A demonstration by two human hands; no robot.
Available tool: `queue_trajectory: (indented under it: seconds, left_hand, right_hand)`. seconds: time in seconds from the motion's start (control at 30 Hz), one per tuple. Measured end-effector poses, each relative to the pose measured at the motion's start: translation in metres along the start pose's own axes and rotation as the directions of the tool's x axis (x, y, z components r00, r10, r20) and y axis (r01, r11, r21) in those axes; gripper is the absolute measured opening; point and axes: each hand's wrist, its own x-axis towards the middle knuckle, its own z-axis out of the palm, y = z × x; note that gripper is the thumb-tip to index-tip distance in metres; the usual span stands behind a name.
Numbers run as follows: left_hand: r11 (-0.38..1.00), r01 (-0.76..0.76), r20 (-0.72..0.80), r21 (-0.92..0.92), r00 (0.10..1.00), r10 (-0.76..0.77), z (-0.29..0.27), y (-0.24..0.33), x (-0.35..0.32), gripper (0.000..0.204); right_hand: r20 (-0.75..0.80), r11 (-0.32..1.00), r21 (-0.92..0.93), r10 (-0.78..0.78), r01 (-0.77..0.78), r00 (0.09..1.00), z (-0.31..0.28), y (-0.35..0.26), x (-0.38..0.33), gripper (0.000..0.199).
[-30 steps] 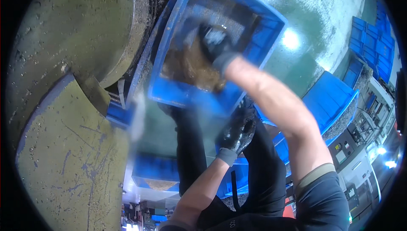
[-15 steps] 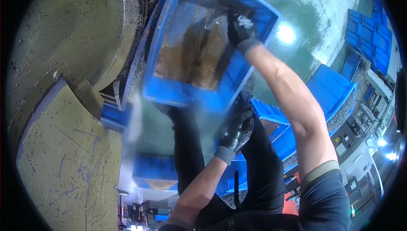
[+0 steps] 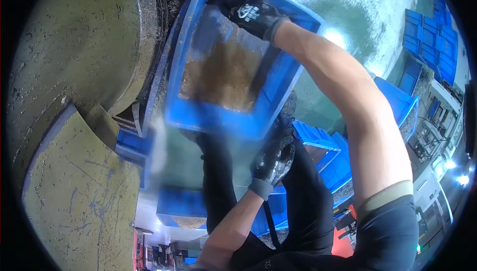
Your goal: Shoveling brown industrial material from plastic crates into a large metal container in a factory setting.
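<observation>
Black fabric fills the bottom centre of the frame, where my dark trousers (image 3: 308, 206) and dark short sleeve (image 3: 392, 231) sit closest to the lens. Just above them, at lower centre, my left hand (image 3: 273, 159) in a black, grit-speckled work glove with a grey cuff reaches up under the near edge of the blue rectangular plastic crate (image 3: 238, 67); its fingers are curled against the crate's underside, but how firmly they grip I cannot tell from this angle. The crate is tipped up in the upper centre of the frame, its open side facing the camera, with a brown, wet-looking residue (image 3: 223, 72) spread across its floor. Farther up, my bare right forearm runs diagonally from the right of the frame to the crate's far rim, where my right hand (image 3: 248, 12) in a matching black glove is closed over the top edge near the upper corner. To the left of the crate, a large olive-green round metal machine body (image 3: 74, 62), scratched and chipped, takes up the whole left side. Under the crate, at lower left, more blue plastic bins (image 3: 179, 204) are stacked. Beyond, a wet green-grey concrete floor (image 3: 357, 17) shines at the upper right, with stacked blue crates (image 3: 432, 37) along the far right edge.
</observation>
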Motion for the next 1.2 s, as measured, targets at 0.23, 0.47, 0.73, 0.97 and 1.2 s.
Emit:
queue_trajectory:
  seconds: [0.23, 0.47, 0.73, 0.97, 1.2]
  left_hand:
    - [0.999, -0.009, 0.023, -0.036, 1.000, 0.010, 0.015, 0.007, 0.010, 0.022]
    - [0.996, 0.046, 0.016, -0.070, 0.999, -0.045, 0.017, 0.000, 0.012, 0.018]
    - [0.995, 0.022, -0.016, -0.097, 1.000, -0.024, 0.038, -0.008, 0.000, 0.019]
    - [0.995, 0.020, -0.042, -0.095, 0.999, -0.025, 0.037, -0.017, -0.008, 0.019]
    - [-0.491, 0.249, 0.463, -0.835, 0.801, -0.380, 0.053, -0.049, -0.024, 0.021]
  right_hand:
    - [-0.193, 0.904, 0.427, 0.108, -0.016, 0.975, 0.039, 0.058, 0.002, 0.026]
    - [0.305, 0.845, 0.450, 0.157, -0.288, 0.939, -0.004, 0.073, -0.084, 0.031]
    - [0.555, 0.963, -0.123, 0.268, -0.241, 0.787, -0.020, 0.073, -0.134, 0.031]
    - [0.505, 0.880, -0.003, 0.412, -0.475, 0.759, -0.017, 0.047, -0.139, 0.029]
    - [0.348, 0.862, 0.100, 0.437, -0.496, 0.829, 0.020, -0.045, -0.177, 0.028]
